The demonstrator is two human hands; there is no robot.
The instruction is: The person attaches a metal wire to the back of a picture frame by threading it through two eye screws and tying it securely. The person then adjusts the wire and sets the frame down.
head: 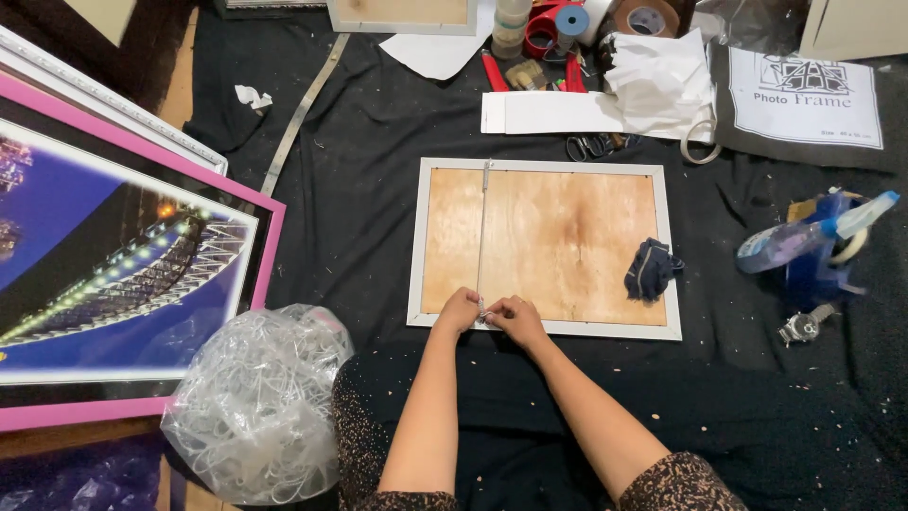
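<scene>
Both hands, left hand [460, 309] and right hand [515, 317], are pinching a thin metal strip [483, 237] at the near edge of the white frame [670, 248].

Single view only: head-worn camera, looking steeply down and forward over the wearer's forearms onto a black cloth [378, 170] spread on the floor. Moderately close; a white picture frame [544, 246] lying face down sits mid-picture (slightly right of centre). Left edge takes in a pink-framed picture [123, 274]; top edge, tape rolls [624, 17].
</scene>
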